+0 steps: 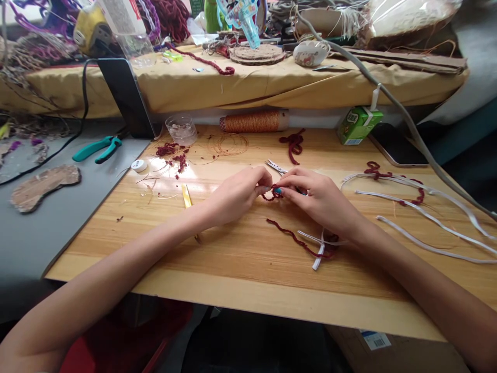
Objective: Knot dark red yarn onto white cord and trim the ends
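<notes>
Over the middle of the wooden table (229,259), my left hand (238,194) and my right hand (314,194) meet fingertip to fingertip. Both pinch a small loop of dark red cord (267,198), partly hidden by the fingers. Just behind the hands lie scissors (274,166), their handles mostly covered by my right hand. A longer piece of dark red cord (295,239) lies in front of my right wrist, crossing white flat cord (320,254). Left of my left hand is a yellow cutter-like tool (187,197), partly behind the forearm.
At the back stand a clear cup (181,129), a spool of orange thread (252,122) and a green drink carton (357,125). White cords (423,207) spread at right. Teal pliers (99,148) and a propped phone (126,96) are at left; a grey cable (411,124) hangs at right.
</notes>
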Demonstrator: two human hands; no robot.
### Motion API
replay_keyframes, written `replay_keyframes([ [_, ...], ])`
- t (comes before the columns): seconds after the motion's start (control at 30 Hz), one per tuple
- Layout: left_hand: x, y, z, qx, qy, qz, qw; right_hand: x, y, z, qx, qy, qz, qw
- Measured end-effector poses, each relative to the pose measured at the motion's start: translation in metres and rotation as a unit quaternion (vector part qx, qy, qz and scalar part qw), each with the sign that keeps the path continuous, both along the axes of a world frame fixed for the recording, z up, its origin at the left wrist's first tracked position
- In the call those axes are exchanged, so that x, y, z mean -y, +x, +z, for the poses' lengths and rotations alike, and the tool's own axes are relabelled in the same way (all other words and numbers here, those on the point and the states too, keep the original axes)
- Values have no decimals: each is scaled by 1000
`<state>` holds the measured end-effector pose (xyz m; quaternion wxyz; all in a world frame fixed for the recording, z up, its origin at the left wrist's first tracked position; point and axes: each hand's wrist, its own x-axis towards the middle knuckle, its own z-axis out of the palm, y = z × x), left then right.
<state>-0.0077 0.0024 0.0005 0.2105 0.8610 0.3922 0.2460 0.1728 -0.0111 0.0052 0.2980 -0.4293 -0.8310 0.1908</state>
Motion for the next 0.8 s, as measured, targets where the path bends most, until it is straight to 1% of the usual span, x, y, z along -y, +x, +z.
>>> replay_keyframes([
  [0.1, -1, 0, 3, 9, 2, -12, 1000, 1, 0, 6, -17, -70, -31, 997],
  [0.23, -1, -1, 5, 36, -21, -10, 999, 3, 0, 11, -65, -183, -48, 980],
  [0.33, 0, -2, 7, 77, -49, 6, 996, 3, -2, 9, -126, -223, -46, 966],
  [0.43, 1, -2, 8, 119, -73, -7, 990, 3, -3, 5, -189, -246, -59, 949],
  [0.5, 2, -2, 8, 138, -89, -18, 986, 4, -4, 3, -198, -257, -58, 944],
  [0.6, 2, -2, 9, 145, -98, -14, 984, 5, -5, 3, -163, -247, -46, 954],
  [0.7, 1, -2, 10, 144, -96, -1, 985, 8, -4, 5, -129, -218, -60, 966],
  [0.8, 0, -3, 10, 143, -102, 13, 984, 8, -3, 8, -126, -198, -73, 969],
])
